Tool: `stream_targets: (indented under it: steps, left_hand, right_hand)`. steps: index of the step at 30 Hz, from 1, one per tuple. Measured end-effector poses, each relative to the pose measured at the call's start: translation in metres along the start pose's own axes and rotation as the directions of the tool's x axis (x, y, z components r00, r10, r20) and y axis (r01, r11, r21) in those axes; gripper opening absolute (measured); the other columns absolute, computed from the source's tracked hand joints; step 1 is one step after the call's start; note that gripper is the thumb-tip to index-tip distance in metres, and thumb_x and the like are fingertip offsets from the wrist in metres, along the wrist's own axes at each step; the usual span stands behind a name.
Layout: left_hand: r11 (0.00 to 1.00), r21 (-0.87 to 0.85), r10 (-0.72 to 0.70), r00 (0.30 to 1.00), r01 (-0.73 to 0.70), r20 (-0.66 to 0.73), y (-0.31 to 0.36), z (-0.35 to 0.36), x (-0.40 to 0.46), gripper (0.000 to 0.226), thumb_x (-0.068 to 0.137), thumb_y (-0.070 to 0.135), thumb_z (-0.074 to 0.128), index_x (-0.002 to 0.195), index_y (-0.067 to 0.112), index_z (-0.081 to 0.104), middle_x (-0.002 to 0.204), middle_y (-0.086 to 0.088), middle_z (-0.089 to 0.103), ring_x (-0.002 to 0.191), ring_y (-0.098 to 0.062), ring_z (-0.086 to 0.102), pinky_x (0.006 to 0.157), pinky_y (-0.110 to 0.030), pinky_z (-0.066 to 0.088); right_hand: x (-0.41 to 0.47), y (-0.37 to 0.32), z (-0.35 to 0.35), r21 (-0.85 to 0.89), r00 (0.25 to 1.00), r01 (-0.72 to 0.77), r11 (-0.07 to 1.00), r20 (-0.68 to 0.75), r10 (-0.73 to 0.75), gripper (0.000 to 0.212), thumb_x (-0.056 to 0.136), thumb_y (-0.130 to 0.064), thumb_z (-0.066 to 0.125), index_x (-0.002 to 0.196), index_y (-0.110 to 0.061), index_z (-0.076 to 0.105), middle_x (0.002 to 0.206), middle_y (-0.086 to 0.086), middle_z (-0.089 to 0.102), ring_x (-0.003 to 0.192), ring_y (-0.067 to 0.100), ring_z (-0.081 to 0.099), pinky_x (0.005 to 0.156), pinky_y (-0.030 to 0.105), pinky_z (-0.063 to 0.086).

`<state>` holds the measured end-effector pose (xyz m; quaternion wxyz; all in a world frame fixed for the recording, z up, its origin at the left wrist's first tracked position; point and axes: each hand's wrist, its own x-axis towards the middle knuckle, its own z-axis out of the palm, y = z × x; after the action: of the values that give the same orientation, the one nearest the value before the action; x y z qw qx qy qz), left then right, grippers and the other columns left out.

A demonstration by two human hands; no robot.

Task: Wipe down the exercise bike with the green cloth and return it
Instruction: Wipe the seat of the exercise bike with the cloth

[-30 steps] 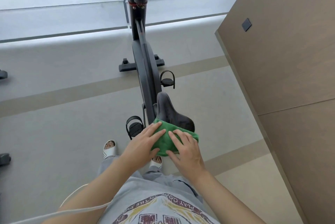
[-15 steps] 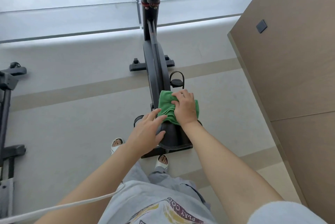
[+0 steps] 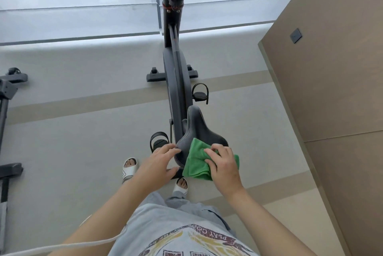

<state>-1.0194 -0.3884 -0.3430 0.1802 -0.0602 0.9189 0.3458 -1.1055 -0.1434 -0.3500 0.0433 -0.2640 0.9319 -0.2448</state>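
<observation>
On the pale tiled floor [image 3: 68, 152] beside a tan wall [image 3: 335, 81], the exercise bike [image 3: 176, 81] stands lengthwise away from the person, its dark frame running up to the handlebar post at the top of the view and its stabiliser bar crossing beneath. Part of another machine [image 3: 8, 89] shows at the left edge, well apart.

Nearest the person is the black saddle [image 3: 196, 129], nose pointing away. The green cloth [image 3: 199, 162] lies bunched over the saddle's rear right portion and hangs off its back edge. The right hand [image 3: 222, 164] presses on top of the cloth, fingers bent and gathered into the fabric, clamped on it. The left hand [image 3: 157, 162] lies at the saddle's left rear edge, fingers fairly straight and spread, fingertips touching the rim and holding nothing; it seems to be steadying the seat.

By this layout the step in hand is wiping the saddle, so the task looks only partly done: frame, pedals [image 3: 200, 95] and handlebar show no cloth on them, and the return has not begun. The next move likely calls for a firm stroke forward along the saddle toward its nose, with the cloth kept flat under the palm so it does not slide off the rear edge.
</observation>
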Motion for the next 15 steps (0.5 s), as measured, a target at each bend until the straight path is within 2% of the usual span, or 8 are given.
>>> stream_targets:
  steps: [3, 7, 11, 15]
  left_hand:
    - [1.000, -0.012, -0.005, 1.000, 0.005, 0.017, -0.002, 0.004, -0.002, 0.060, 0.096, 0.033, 0.066, 0.153, 0.029, 0.048, 0.161, 0.011, 0.040, 0.145, -0.016, 0.044, 0.116, -0.036, 0.042]
    - [1.000, -0.009, -0.010, 1.000, 0.010, 0.024, -0.001, 0.002, 0.000, 0.060, 0.095, 0.032, 0.067, 0.152, 0.028, 0.049, 0.160, 0.010, 0.041, 0.144, -0.018, 0.045, 0.116, -0.036, 0.042]
    - [0.999, 0.044, -0.024, 0.999, 0.022, 0.042, 0.004, -0.004, 0.004, 0.058, 0.098, 0.032, 0.066, 0.153, 0.028, 0.047, 0.161, 0.012, 0.039, 0.145, -0.016, 0.042, 0.112, -0.031, 0.040]
    - [0.998, 0.059, 0.006, 0.998, -0.010, 0.070, 0.002, -0.006, 0.005, 0.058, 0.097, 0.031, 0.067, 0.152, 0.027, 0.048, 0.160, 0.011, 0.041, 0.142, -0.016, 0.045, 0.115, -0.031, 0.039]
  right_hand:
    - [0.014, 0.000, 0.007, 0.028, 0.999, -0.008, 1.000, -0.031, 0.009, 0.028, 0.084, 0.000, 0.077, 0.108, -0.015, 0.078, 0.112, -0.001, 0.066, 0.100, 0.022, 0.053, 0.087, 0.027, 0.043]
    - [0.082, -0.009, 0.020, 0.083, 0.996, -0.075, 0.994, -0.038, 0.079, 0.027, 0.083, 0.002, 0.078, 0.106, -0.013, 0.080, 0.106, 0.003, 0.067, 0.096, 0.026, 0.055, 0.079, 0.041, 0.052]
    - [0.144, -0.016, 0.028, 0.144, 0.991, -0.116, 0.983, -0.042, 0.124, 0.028, 0.087, 0.001, 0.074, 0.110, -0.012, 0.080, 0.109, 0.004, 0.069, 0.102, 0.030, 0.058, 0.084, 0.042, 0.053]
    - [0.135, -0.007, 0.021, 0.157, 0.995, -0.103, 0.982, -0.002, 0.105, 0.028, 0.091, -0.005, 0.073, 0.116, -0.014, 0.078, 0.114, 0.000, 0.068, 0.106, 0.028, 0.058, 0.086, 0.041, 0.052]
